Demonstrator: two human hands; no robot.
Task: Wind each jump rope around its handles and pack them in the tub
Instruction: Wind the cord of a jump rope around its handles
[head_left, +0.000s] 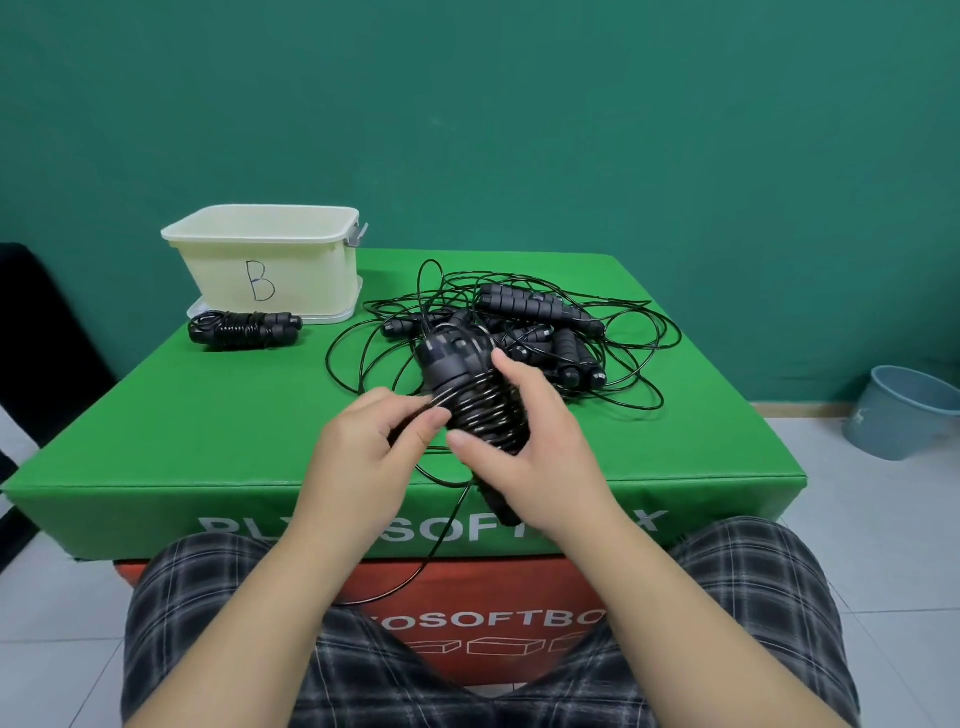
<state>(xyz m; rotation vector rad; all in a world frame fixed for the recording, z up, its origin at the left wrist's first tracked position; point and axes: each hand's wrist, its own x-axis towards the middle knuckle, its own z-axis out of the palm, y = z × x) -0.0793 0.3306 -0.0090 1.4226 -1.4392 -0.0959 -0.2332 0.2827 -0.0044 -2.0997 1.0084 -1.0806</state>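
My right hand (535, 447) grips a pair of black jump rope handles (467, 384) with cord coiled round them, held above the green box's front half. My left hand (374, 447) pinches the loose black cord just left of the coils. The cord's free end hangs down over the front edge. A wound jump rope (244, 328) lies in front of the cream tub (265, 260), which is marked B and stands at the back left. A tangled pile of black ropes and handles (540, 332) lies behind my hands.
The green soft box (208, 426) sits on a red one (467, 587). A clear lid lies under the tub. A blue bucket (904, 410) stands on the tiled floor at right. A dark object is at the far left. My knees in plaid are below.
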